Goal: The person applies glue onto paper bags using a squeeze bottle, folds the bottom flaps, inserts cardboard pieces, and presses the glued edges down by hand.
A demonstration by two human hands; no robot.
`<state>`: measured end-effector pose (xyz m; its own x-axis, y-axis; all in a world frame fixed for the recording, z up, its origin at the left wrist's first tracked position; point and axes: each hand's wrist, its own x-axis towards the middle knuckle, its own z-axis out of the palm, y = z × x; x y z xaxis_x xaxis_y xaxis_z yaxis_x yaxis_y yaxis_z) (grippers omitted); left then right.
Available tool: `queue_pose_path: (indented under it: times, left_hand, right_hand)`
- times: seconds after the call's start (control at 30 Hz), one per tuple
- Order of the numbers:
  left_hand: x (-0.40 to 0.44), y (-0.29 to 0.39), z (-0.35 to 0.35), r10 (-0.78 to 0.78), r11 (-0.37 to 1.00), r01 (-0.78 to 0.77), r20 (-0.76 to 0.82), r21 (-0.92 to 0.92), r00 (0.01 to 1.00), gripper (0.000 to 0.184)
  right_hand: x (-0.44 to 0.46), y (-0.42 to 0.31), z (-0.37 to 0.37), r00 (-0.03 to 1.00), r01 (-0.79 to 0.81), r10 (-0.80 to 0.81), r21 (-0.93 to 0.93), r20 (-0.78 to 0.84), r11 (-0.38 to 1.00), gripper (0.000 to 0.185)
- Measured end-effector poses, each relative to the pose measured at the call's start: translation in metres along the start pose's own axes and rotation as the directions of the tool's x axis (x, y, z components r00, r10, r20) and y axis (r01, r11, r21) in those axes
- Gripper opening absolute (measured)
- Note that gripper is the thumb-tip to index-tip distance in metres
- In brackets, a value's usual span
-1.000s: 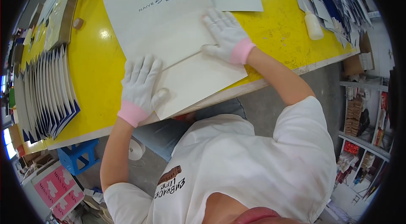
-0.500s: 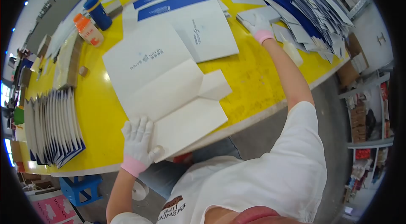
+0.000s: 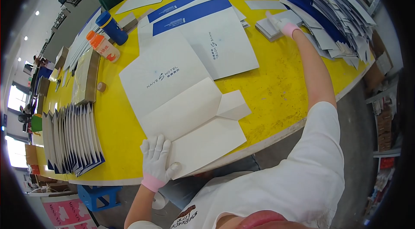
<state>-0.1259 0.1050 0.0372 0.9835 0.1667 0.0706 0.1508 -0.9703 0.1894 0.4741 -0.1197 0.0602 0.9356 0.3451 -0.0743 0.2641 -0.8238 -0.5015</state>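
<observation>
Resting the left hand (image 3: 156, 160) on a printed white folder (image 3: 183, 110) and the right hand (image 3: 286, 27) at a card stack (image 3: 269, 31).
In the head view, the folder lies unfolded on the yellow worktop (image 3: 276, 95), near its front edge; the left hand is flat at the folder's lower left corner, with the thumb spread away. The right hand is over the card stack, but whether it pinches a card, I cannot tell. A blue-banded sheet (image 3: 207, 43) lies just behind the folder.
</observation>
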Motion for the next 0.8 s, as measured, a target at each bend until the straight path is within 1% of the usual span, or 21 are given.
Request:
queue_pose_path:
  times: [0.07, 0.1, 0.13, 0.17, 0.2, 0.23, 0.27, 0.3, 0.37, 0.4, 0.43, 0.47, 0.5, 0.6, 0.67, 0.7, 0.73, 0.77, 0.8]
  left_hand:
    - [0.000, 0.000, 0.000, 0.008, 1.000, -0.008, -0.013, -0.005, 1.000, 0.067]
    - [0.001, -0.001, 0.000, 0.015, 1.000, -0.015, -0.018, -0.001, 1.000, 0.066]
    - [0.000, -0.003, 0.001, 0.018, 1.000, -0.018, -0.019, 0.000, 1.000, 0.065]
    - [0.001, -0.005, 0.002, -0.019, 0.997, 0.015, -0.059, -0.075, 0.998, 0.063]
    - [0.002, -0.007, 0.003, -0.066, 0.987, 0.051, -0.093, -0.154, 0.993, 0.062]
    - [0.001, -0.009, 0.005, -0.124, 0.967, 0.094, -0.115, -0.237, 0.986, 0.062]
    - [0.000, -0.014, 0.013, -0.189, 0.928, 0.127, -0.150, -0.349, 0.971, 0.062]
    - [-0.003, -0.020, 0.021, -0.268, 0.875, 0.169, -0.163, -0.453, 0.949, 0.063]
    - [0.000, -0.020, 0.024, -0.410, 0.768, 0.203, -0.222, -0.607, 0.885, 0.067]
    - [0.000, -0.021, 0.024, -0.378, 0.855, 0.186, -0.336, -0.484, 0.863, 0.066]
    - [0.000, -0.023, 0.022, -0.319, 0.924, 0.171, -0.444, -0.341, 0.837, 0.066]
    - [-0.006, -0.024, 0.019, -0.370, 0.910, 0.244, -0.395, -0.334, 0.841, 0.064]
    - [-0.009, -0.027, 0.014, -0.410, 0.898, 0.303, -0.363, -0.318, 0.837, 0.062]
    - [-0.018, -0.035, 0.009, -0.485, 0.869, 0.404, -0.326, -0.286, 0.812, 0.055]
    - [-0.020, -0.039, 0.010, -0.508, 0.854, 0.422, -0.311, -0.305, 0.803, 0.051]
    - [-0.019, -0.042, 0.010, -0.511, 0.849, 0.416, -0.308, -0.325, 0.803, 0.048]
    - [-0.019, -0.046, 0.010, -0.512, 0.845, 0.409, -0.303, -0.345, 0.804, 0.046]
    - [-0.018, -0.053, 0.011, -0.523, 0.833, 0.415, -0.275, -0.366, 0.807, 0.044]
    - [-0.017, -0.058, 0.011, -0.530, 0.821, 0.419, -0.247, -0.387, 0.811, 0.043]
  right_hand:
    - [0.029, 0.038, 0.000, 0.989, 0.065, -0.087, -0.174, -0.119, 0.983, 0.067]
    - [0.022, 0.039, 0.000, 0.974, 0.103, -0.102, -0.008, -0.204, 0.995, 0.064]
    - [0.003, 0.028, -0.004, 0.951, 0.165, -0.117, 0.149, -0.287, 0.975, 0.060]
    - [-0.024, 0.022, -0.006, 0.923, 0.260, -0.051, 0.524, -0.380, 0.811, 0.055]
    - [-0.061, -0.002, -0.013, 0.914, 0.334, -0.008, 0.742, -0.405, 0.582, 0.042]
    - [-0.100, -0.019, -0.019, 0.916, 0.369, 0.046, 0.881, -0.399, 0.295, 0.029]
    - [-0.138, -0.020, -0.024, 0.917, 0.388, -0.140, 0.916, -0.373, 0.103, 0.014]
    - [-0.176, -0.028, -0.024, 0.886, 0.359, -0.306, 0.933, -0.348, -0.021, 0.018]
    - [-0.266, -0.075, -0.018, 0.933, 0.253, -0.284, 0.963, -0.220, 0.088, 0.038]
    - [-0.285, -0.075, -0.003, 0.943, 0.192, -0.312, 0.957, -0.119, 0.216, 0.045]
    - [-0.299, -0.075, 0.012, 0.940, 0.147, -0.340, 0.929, -0.025, 0.339, 0.053]
    - [-0.309, -0.077, 0.024, 0.928, 0.116, -0.366, 0.882, 0.067, 0.457, 0.060]
    - [-0.317, -0.090, 0.039, 0.906, 0.149, -0.398, 0.771, 0.144, 0.619, 0.073]
    - [-0.323, -0.083, 0.090, 0.850, 0.325, -0.492, 0.547, 0.188, 0.772, 0.080]
    - [-0.323, -0.097, 0.089, 0.872, 0.361, -0.413, 0.224, 0.262, 0.905, 0.081]
    - [-0.323, -0.107, 0.087, 0.886, 0.371, -0.370, 0.051, 0.278, 0.927, 0.082]
    - [-0.323, -0.118, 0.085, 0.791, 0.609, -0.593, -0.114, 0.148, 0.785, 0.081]
    - [-0.324, -0.129, 0.084, 0.618, 0.759, -0.784, -0.303, 0.057, 0.576, 0.080]
    - [-0.325, -0.138, 0.083, 0.386, 0.805, -0.922, -0.493, 0.014, 0.329, 0.079]
